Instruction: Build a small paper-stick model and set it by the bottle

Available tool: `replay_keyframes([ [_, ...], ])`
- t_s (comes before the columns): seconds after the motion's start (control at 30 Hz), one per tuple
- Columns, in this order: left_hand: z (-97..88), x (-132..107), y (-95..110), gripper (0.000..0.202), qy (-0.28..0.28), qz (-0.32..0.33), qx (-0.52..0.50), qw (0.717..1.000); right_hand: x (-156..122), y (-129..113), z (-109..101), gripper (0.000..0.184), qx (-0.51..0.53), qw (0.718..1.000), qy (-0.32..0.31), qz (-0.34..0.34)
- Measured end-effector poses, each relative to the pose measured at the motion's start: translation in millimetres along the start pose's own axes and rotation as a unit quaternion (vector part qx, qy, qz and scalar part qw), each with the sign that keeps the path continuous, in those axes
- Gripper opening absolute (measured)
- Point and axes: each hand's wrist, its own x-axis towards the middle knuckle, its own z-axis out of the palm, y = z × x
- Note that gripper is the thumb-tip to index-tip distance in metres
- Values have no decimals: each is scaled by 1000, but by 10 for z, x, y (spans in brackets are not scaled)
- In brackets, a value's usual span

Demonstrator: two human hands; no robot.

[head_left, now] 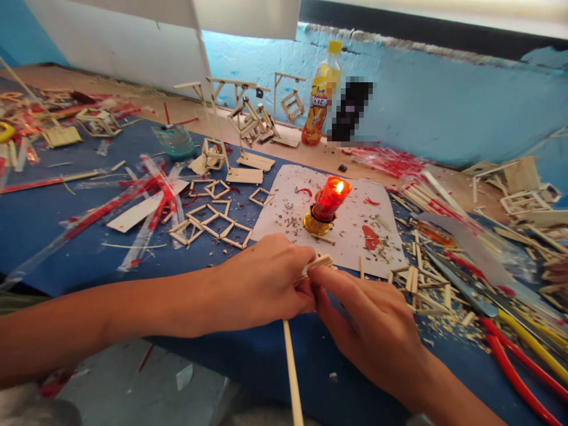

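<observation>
My left hand (261, 284) and my right hand (368, 325) meet low in the middle of the view, both closed on a small bundle of short wooden sticks (316, 264) pinched between their fingertips. A long thin wooden stick (291, 370) runs down from under the hands toward me. Just beyond the hands a lit red candle (327, 204) in a brass holder stands on a white sheet (284, 219) speckled with wax and wood bits.
Square stick frames (213, 222) lie left of the sheet on the blue table (53, 231). Finished stick models (251, 121) and an orange drink bottle (320, 94) stand by the wall. Cut sticks (421, 278), a blade (461, 287) and red-and-yellow-handled pliers (523, 361) lie at right.
</observation>
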Motion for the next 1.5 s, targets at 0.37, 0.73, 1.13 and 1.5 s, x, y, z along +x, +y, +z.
replay_keyframes([
  [0.37, 15, 24, 25, 15, 24, -11, -6, 1000, -44, -15, 40, 22, -39, 999, 26, 26],
  [0.73, -14, 36, 72, 7, 31, -54, -25, 998, -71, -3, 27, 31, -51, 998, 28, -5],
  [1.13, -32, -33, 54, 20, 6, -54, -140, 989, -86, 44, 6, 25, -28, 993, 49, 104],
  [1.5, 124, -156, -46, 17, 38, -60, -279, 958, -39, 94, -11, 24, 271, 926, 51, 257],
])
